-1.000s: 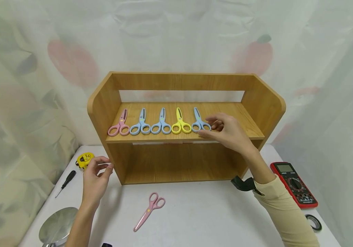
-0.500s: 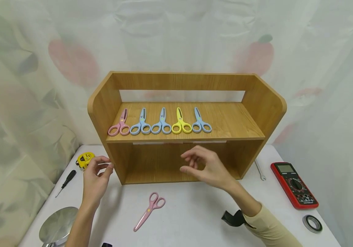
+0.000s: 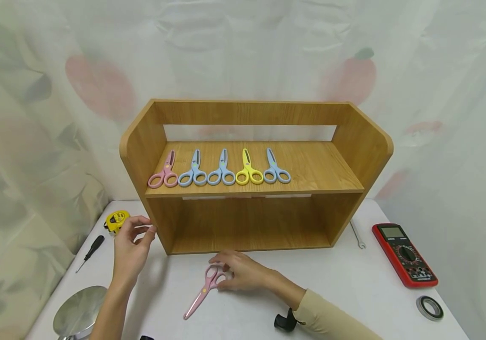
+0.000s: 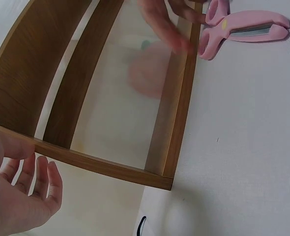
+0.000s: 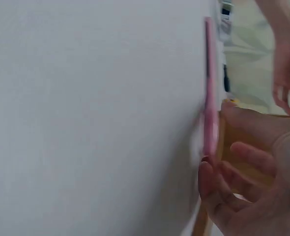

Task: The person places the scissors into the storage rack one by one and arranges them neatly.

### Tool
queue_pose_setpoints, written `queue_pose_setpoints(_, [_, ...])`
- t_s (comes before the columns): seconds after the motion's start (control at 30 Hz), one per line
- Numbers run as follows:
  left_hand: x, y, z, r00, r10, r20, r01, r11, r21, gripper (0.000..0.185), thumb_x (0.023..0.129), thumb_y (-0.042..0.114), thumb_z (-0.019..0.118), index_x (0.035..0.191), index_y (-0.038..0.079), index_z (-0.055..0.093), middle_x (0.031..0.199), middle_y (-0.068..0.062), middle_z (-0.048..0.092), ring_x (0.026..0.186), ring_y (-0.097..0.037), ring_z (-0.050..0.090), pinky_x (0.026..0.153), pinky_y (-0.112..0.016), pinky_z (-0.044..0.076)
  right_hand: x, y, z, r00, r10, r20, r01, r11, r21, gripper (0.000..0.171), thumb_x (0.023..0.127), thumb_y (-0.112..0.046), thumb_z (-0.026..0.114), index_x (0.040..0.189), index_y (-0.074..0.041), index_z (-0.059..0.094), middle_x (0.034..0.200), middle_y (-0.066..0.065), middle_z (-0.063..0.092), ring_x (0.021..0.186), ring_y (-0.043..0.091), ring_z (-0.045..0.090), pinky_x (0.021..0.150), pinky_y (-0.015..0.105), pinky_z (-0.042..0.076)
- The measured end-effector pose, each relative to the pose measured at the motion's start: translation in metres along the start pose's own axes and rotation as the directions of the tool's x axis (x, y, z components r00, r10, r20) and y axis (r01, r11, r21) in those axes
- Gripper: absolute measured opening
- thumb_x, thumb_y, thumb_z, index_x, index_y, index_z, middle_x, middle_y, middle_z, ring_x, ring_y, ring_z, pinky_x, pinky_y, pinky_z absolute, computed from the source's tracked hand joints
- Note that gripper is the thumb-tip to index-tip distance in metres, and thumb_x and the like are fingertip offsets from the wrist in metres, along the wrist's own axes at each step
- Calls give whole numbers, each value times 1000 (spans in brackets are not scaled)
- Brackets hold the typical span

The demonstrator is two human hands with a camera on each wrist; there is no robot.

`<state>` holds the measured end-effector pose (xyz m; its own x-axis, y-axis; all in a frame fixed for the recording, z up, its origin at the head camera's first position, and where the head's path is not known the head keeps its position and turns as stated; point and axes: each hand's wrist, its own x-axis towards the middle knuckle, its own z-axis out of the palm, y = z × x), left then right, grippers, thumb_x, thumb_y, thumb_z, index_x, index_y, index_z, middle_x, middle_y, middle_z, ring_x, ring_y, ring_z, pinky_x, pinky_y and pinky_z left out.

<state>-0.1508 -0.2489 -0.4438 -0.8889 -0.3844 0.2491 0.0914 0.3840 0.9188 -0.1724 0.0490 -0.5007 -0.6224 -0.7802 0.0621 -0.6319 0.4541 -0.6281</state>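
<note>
A pair of pink scissors (image 3: 204,292) lies on the white table in front of the wooden shelf (image 3: 251,192). My right hand (image 3: 245,271) spans its handles, fingertips at the upper loop and thumb beside the lower one. In the right wrist view, the thumb and fingers of my right hand (image 5: 248,167) are apart around the handle end. My left hand (image 3: 130,248), loosely curved, touches the shelf's left side panel near its front edge. In the left wrist view, its thumb (image 4: 17,146) overlaps that edge.
On the upper board lie pink scissors (image 3: 167,171), several blue scissors (image 3: 223,169) and yellow scissors (image 3: 247,170). Left are a tape measure (image 3: 116,220), a screwdriver (image 3: 94,247) and a metal pan (image 3: 77,309). Right are a wrench (image 3: 356,235), a multimeter (image 3: 405,255) and a tape roll (image 3: 430,308).
My right hand has left the blue scissors at the right end of the row and come down and left to the pink scissors on the table. My left hand has stayed put.
</note>
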Motion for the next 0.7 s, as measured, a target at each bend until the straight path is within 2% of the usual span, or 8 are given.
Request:
queue_pose_setpoints(0.1, [0,0,0,1000,-1,0,1,1000,-4,24,104,5,70,126,5,61,111,13,62,102,-4,65,82,-8,56,6,-1,7,998,-49,44,53,992,-111,59,94,-24,86,147,-13,64,147,0,66,128,8,63,112,22,51])
queue_pose_setpoints(0.17, [0,0,0,1000,-6,2,6,1000,-7,24,104,6,70,126,5,61,111,13,62,103,-5,65,82,-8,55,8,-2,8,996,-58,71,67,990,-127,57,94,-23,86,147,-14,65,145,-2,66,128,7,62,114,22,50])
queue_pose_setpoints(0.3, [0,1,-1,1000,-8,5,8,1000,-2,24,104,6,69,126,5,61,112,13,62,104,-6,65,82,-8,55,8,-2,3,993,-15,120,26,995,-96,54,91,-25,90,140,-21,67,133,-5,66,110,1,59,96,13,49])
queue_pose_setpoints(0.43, [0,0,0,1000,-14,0,14,1000,3,23,104,5,69,126,5,61,111,14,62,104,-7,65,83,-8,55,3,1,-1,985,-10,173,28,994,-102,46,90,-30,91,130,-25,70,112,-10,63,92,-4,48,78,10,39])
queue_pose_setpoints(0.53, [0,-1,0,1000,-13,-1,13,1000,0,23,104,5,69,126,6,61,111,15,62,104,-6,65,82,-8,55,-1,4,-6,974,-50,223,74,992,-101,44,88,-26,92,128,-24,72,104,-11,62,88,-5,46,76,9,39])
queue_pose_setpoints(0.7, [2,-2,0,1000,-13,4,13,1000,0,26,104,6,70,129,5,60,112,14,62,103,-3,64,82,-7,55,-14,7,-16,945,-77,319,82,997,0,60,81,-7,95,135,-16,72,112,-5,67,93,-7,51,81,8,49])
